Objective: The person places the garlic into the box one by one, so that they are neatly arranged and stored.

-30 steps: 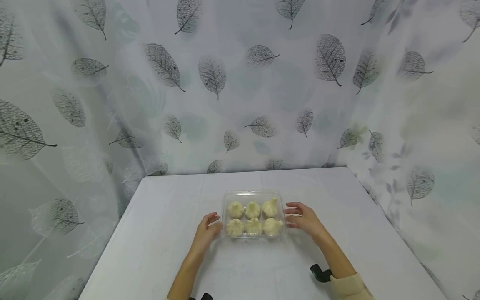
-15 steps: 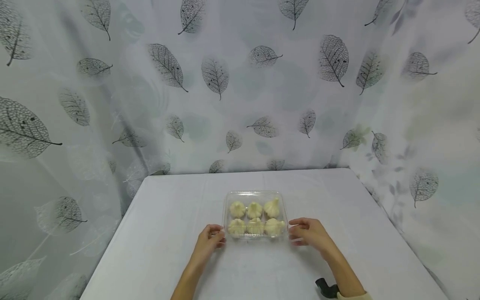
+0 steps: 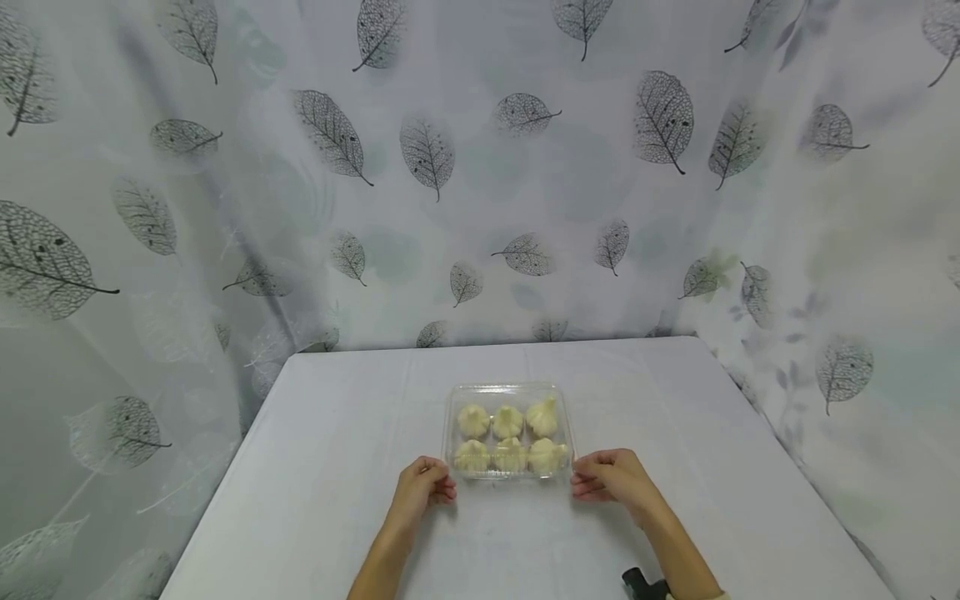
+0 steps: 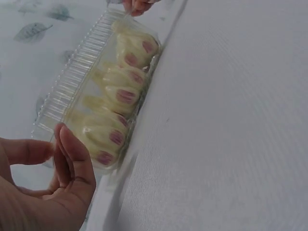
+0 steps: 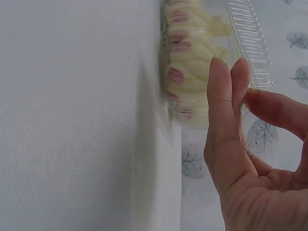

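Observation:
A clear plastic clamshell box (image 3: 510, 389) lies on the white table with its lid down. Several pale garlic bulbs (image 3: 507, 422) sit inside in two rows; the left wrist view shows purple-pink marks on them. At the box's front left corner, my left hand (image 3: 418, 490) pinches the rim between thumb and fingers. My right hand (image 3: 617, 480) does the same at the front right corner, where the right wrist view shows the thin plastic edge (image 5: 255, 91) by thumb and fingertips. The fingers partly hide both corners.
White cloth covers the table (image 3: 360, 400) around the box. A curtain (image 3: 480, 208) printed with leaves hangs behind and along the sides. Part of a black device (image 3: 643, 585) shows at my right wrist.
Both hands have slid from beside the box toward its front corners. Their fingers, spread and relaxed earlier, have closed on the rim. The box has stayed about where it was.

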A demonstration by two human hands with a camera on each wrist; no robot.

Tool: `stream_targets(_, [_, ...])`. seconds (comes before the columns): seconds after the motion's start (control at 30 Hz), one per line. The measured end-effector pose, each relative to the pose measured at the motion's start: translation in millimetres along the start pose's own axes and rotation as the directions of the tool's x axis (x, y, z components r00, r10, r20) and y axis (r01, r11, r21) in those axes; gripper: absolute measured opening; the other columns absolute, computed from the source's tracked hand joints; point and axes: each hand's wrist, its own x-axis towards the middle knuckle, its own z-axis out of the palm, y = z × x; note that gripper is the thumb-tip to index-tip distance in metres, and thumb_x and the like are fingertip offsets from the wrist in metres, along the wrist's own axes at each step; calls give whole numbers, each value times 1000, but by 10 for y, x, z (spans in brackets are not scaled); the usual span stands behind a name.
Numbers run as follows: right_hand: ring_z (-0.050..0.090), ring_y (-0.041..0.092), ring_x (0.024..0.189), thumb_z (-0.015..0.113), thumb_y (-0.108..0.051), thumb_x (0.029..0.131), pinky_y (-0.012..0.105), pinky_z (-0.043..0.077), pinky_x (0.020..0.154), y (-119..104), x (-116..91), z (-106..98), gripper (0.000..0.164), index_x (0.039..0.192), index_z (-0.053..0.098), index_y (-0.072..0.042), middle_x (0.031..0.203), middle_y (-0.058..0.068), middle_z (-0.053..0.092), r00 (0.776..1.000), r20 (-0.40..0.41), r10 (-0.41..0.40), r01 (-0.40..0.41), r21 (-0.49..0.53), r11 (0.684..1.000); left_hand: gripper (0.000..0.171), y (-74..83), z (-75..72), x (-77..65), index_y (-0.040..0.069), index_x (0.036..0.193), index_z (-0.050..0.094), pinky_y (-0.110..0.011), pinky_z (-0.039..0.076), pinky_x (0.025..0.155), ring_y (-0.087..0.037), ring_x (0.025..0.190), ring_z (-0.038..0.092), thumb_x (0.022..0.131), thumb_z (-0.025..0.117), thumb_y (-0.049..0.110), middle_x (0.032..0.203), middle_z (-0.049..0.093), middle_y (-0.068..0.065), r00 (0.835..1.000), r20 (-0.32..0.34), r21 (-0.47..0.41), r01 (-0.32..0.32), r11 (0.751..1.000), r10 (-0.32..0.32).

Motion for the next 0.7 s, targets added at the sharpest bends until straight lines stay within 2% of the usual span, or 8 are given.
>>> stream_targets(0.3, [75,22,71,68,-4,97,39,68,70,22,-8,38,27,108,65,21,84,16,76,999,-25,-38,38,3,999,7,4,0,-4,-1,97,56,-25,60,63,-14,65,65,100,58,5,76,68,-5,1000,-20,-27,11,1000,-12])
stream_targets(0.53, [76,23,72,70,-7,97,39,68,70,-18,-43,56,31,110,65,20,85,16,76,998,-40,-40,39,-8,999,16,36,-25,-24,-7,107,56,-28,63,67,-16,70,68,102,58,8,83,70,-8,1000,6,30,18,999,-18])
stream_targets(0.7, [76,26,76,73,-14,97,39,68,71,-55,-64,65,31,110,69,14,87,16,76,995,-85,-57,50,-89,995,27,78,-63,-64,-9,115,56,-35,66,75,-21,77,72,103,59,15,93,72,-14,1000,25,106,-1,994,-2])
